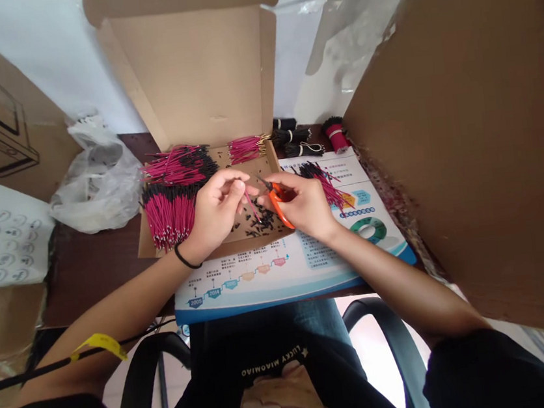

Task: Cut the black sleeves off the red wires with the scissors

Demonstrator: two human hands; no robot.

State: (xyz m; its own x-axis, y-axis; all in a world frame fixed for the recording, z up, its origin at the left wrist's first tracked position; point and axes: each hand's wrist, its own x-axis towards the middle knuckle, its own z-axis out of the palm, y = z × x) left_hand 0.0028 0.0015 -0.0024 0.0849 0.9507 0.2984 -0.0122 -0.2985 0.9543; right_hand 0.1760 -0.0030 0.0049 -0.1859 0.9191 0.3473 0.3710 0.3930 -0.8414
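Over the open cardboard box [275, 235], my left hand [220, 206] pinches a short pink wire [251, 205] between thumb and fingers. My right hand [304, 201] grips orange-handled scissors [280, 207], their dark tips pointing left toward the wire. Whether the blades are apart is too small to tell. Inside the box, left of my hand, lie dense piles of pink wires with black ends [170, 215]. Small black cut pieces [261, 221] are scattered below the scissors. A loose bunch of pink-and-black wires [326, 185] rests on the printed sheet right of my right hand.
A plastic bag [97, 178] sits left of the box. Tied black wire bundles [294, 137] and a pink bundle [336, 136] stand behind at the right. The printed sheet [243, 299] covers the desk front. A large carton [470, 129] walls the right side.
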